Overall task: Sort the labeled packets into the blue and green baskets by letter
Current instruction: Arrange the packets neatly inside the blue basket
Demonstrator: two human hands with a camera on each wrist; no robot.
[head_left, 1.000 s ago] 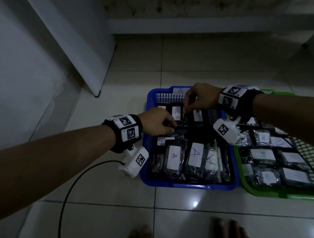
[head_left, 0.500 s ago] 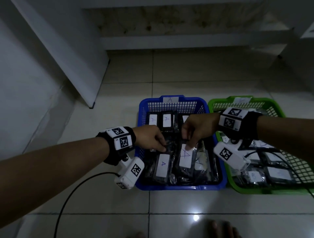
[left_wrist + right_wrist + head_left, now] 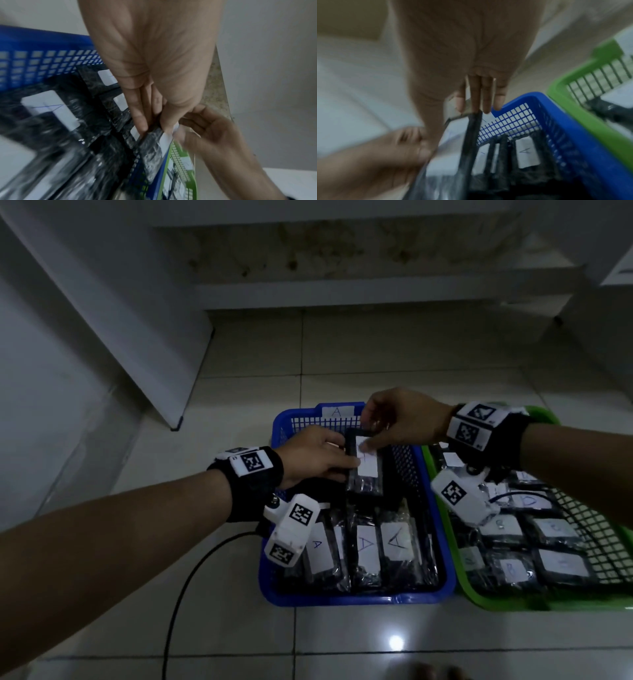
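Floor (image 3: pixel 342 354): pale tiles carry both baskets side by side, touching along their long edges, so either one is a short reach from the other.
Blue basket (image 3: pixel 359 599): on the left, a paper tag reading A on its far rim; packets lie in rows, labels up, so each letter reads at a glance.
Green basket (image 3: pixel 496 604): on the right, filled the same way; a few labels look like B, most too dim to read.
Cable (image 3: pixel 191 570): a black lead curls over the tiles to the left of the blue basket, running up toward the left wrist.
Left hand (image 3: pixel 318 457): fingers and thumb pinch the left edge of a raised packet, steadying it from the side, I'd say, while its place is chosen.
Right hand (image 3: pixel 400 419): comes in from the far end, thumb on the label and fingers curled behind the packet's top edge, sharing the hold.
Held packet (image 3: pixel 364 467): dark, plastic-wrapped, white label facing up, lifted clear above the far half of the blue basket; its letter is covered by the thumb, so I cannot tell it.
Row of A packets (image 3: pixel 363 546): three clear A labels along the blue basket's near end, sorting well along there.
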